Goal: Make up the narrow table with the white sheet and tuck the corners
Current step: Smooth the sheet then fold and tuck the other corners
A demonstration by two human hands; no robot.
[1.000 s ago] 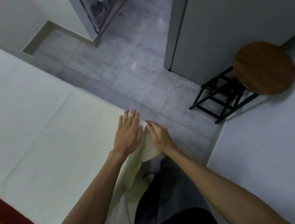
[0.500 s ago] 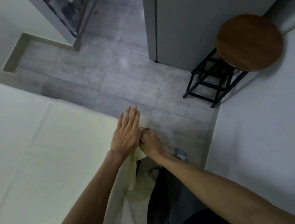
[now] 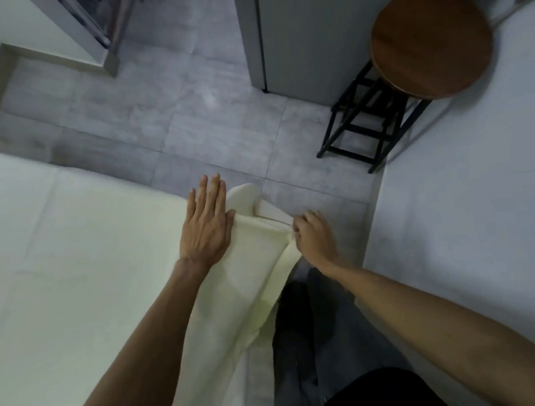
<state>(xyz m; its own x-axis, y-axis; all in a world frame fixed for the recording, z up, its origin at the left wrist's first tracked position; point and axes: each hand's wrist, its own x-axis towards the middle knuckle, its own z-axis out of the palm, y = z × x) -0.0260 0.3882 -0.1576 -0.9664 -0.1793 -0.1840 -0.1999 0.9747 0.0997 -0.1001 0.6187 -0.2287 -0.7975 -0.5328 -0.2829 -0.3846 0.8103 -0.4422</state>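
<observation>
The white sheet (image 3: 72,266) covers the narrow table across the left half of the view, with faint fold creases. My left hand (image 3: 207,226) lies flat, fingers spread, on the sheet near the table's right end corner. My right hand (image 3: 313,236) is closed on a pinched edge of the sheet just off that corner, pulling it taut to the right. A rounded fold of sheet (image 3: 243,195) stands up at the corner between the hands. Loose sheet hangs down the table's side toward my legs.
A round brown wooden stool (image 3: 429,42) on a black frame stands at the upper right against a grey cabinet (image 3: 310,32). A white wall (image 3: 472,218) runs close along the right. Grey floor tiles (image 3: 189,119) lie beyond the table end.
My right hand has moved right, away from the left hand, drawing the sheet edge out at the corner. The left hand stays flat on the sheet. The view has swung slightly.
</observation>
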